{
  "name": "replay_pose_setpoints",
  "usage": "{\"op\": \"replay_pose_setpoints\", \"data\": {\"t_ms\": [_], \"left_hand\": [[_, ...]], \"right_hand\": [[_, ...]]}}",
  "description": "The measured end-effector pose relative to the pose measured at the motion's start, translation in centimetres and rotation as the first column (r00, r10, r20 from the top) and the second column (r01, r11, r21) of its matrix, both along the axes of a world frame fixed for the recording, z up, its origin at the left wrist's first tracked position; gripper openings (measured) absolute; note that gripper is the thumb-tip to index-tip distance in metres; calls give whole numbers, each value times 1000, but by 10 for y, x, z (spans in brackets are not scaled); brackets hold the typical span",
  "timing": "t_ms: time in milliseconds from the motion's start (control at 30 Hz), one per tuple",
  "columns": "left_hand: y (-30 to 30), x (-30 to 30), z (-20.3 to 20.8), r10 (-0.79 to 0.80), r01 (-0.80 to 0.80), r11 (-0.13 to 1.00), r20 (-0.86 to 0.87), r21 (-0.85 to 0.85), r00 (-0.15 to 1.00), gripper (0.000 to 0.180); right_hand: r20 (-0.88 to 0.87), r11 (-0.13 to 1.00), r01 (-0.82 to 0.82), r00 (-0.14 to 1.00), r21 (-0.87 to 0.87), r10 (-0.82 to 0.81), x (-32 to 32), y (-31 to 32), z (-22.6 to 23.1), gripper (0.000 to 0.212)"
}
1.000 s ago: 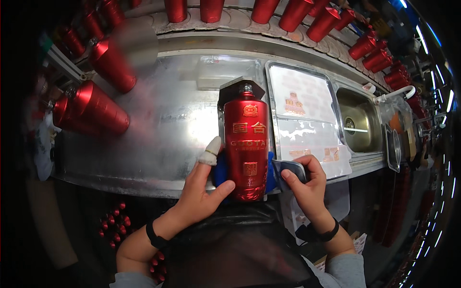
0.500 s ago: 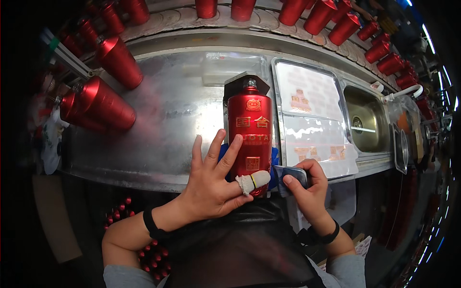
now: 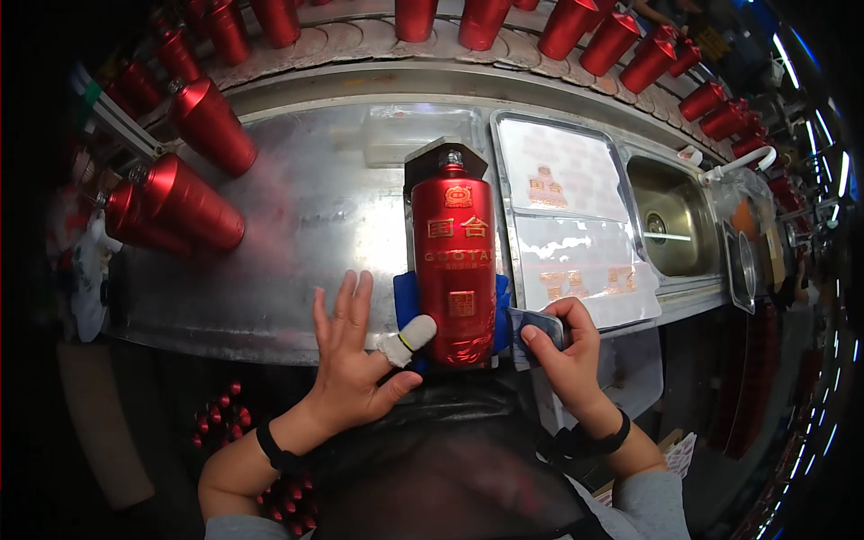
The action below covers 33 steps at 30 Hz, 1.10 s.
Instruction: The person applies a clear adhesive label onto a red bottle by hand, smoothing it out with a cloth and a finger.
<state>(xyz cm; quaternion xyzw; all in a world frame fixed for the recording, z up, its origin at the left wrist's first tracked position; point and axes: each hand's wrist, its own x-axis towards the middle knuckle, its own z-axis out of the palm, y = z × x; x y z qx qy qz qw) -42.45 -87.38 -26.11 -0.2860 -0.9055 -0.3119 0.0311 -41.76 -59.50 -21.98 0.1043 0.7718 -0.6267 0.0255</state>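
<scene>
A shiny red bottle [image 3: 457,297] with gold lettering lies on its back in a dark holder [image 3: 477,155] padded with blue cloth [image 3: 405,297], its neck pointing away from me. My left hand [image 3: 358,355] is beside the bottle's lower left side, fingers spread and holding nothing. A white cover with a yellow band wraps its index finger, whose tip is at or very near the bottle's edge. To the right of the bottle, my right hand [image 3: 571,353] pinches a flat grey-blue scraper-like piece [image 3: 542,331] between thumb and fingers.
Right of the bottle, a metal tray [image 3: 506,193] holds sheets of gold decals [image 3: 547,187]. Beyond it is a steel sink [image 3: 661,216] with a white tap. More red bottles [image 3: 213,126] stand at the left. A conveyor [image 3: 351,40] carrying several red bottles curves along the back.
My left hand has drawn back from the bottle's front to its left side, uncovering the lower part. My right hand keeps its hold on the grey-blue piece. The whole view has shifted slightly.
</scene>
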Motion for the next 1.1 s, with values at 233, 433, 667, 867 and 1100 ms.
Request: {"op": "replay_pose_setpoints", "data": {"t_ms": [233,433,667,867,1100], "left_hand": [[26,-33,16,-59,64,998,-181,22,982,41],[29,-46,17,-22,29,999,-174,41,985,32],[25,-5,5,-88,97,992,-121,75,989,33],[-3,9,-6,65,-47,970,-68,236,996,38],[14,-4,-1,31,-44,958,51,284,998,74]], "right_hand": [[-34,994,-57,998,-90,54,0,-10,-2,21],[-103,998,-62,993,-17,60,-2,-12,3,27],[-532,854,-153,723,498,440,-33,-30,28,30],[-429,539,-359,344,762,835,-27,-39,36,21],[-585,773,-352,509,527,631,-19,-16,20,32]]}}
